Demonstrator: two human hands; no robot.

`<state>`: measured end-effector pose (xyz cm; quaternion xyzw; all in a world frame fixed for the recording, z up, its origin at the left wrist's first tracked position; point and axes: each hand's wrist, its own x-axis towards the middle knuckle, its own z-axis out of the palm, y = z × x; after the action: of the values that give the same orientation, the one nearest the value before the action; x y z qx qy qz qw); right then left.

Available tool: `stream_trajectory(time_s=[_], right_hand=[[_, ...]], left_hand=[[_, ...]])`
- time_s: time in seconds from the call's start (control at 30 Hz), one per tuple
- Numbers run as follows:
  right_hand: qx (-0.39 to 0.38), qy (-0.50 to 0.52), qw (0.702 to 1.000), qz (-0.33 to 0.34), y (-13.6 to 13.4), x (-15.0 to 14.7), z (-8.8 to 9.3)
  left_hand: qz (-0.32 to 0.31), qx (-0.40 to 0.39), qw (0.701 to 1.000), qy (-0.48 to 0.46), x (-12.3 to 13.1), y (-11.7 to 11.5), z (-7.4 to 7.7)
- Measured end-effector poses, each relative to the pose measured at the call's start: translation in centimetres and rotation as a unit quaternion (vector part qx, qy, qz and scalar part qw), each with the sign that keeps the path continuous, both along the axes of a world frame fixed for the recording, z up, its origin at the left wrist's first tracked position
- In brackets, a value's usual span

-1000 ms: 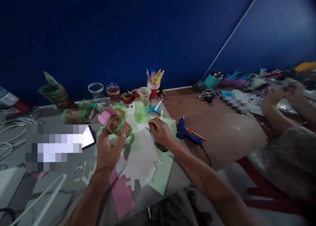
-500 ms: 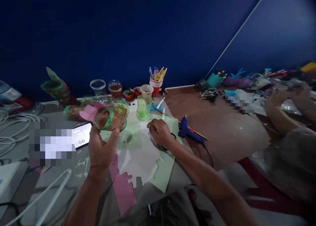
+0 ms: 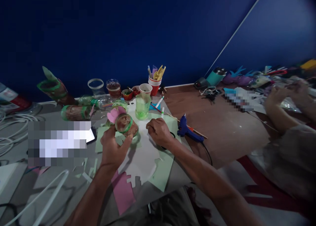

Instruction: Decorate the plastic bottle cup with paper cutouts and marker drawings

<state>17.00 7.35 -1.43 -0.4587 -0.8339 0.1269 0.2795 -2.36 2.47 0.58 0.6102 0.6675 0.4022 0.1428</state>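
Observation:
My left hand (image 3: 115,146) grips a brown-coated clear plastic cup (image 3: 126,127) with a green rim and pink paper petals on its left side. It is tilted, mouth towards me, above the papers. My right hand (image 3: 159,131) rests closed on the white paper (image 3: 140,161); whatever its curled fingers may hold is hidden. Just behind stands a light green plastic cup (image 3: 143,108). To the right of my right hand lies a blue glue gun (image 3: 189,130). Pale green paper (image 3: 161,173) and a cut pink sheet (image 3: 123,193) lie under and around the white paper.
At the back stand a red cup of sticks and spoons (image 3: 155,86), a white paper cup (image 3: 145,88) and clear plastic cups. Brown-and-green bottle pieces (image 3: 75,112), a lit phone (image 3: 91,136) and white cables (image 3: 12,130) lie left. A co-worker's hands (image 3: 283,94) are at far right.
My left hand has moved right and slightly down with the brown-coated cup, turning its mouth more towards me. My right hand stays in nearly the same place.

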Motion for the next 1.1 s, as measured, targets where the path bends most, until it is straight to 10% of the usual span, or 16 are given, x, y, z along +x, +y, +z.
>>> stream_trajectory(time_s=[0.33,0.7,1.1], right_hand=[[0.030,0.087,0.991,-0.099,0.9,1.0,-1.2],[-0.008,-0.154,0.987,0.036,0.2,-0.2,-1.3],[0.030,-0.169,0.983,0.064,-0.1,-1.0,-1.4]], left_hand=[[-0.011,-0.037,0.996,0.076,0.5,0.2,-0.7],[0.010,-0.077,0.991,0.112,0.4,0.3,-1.1],[-0.004,-0.098,0.989,0.114,0.4,0.4,-2.1]])
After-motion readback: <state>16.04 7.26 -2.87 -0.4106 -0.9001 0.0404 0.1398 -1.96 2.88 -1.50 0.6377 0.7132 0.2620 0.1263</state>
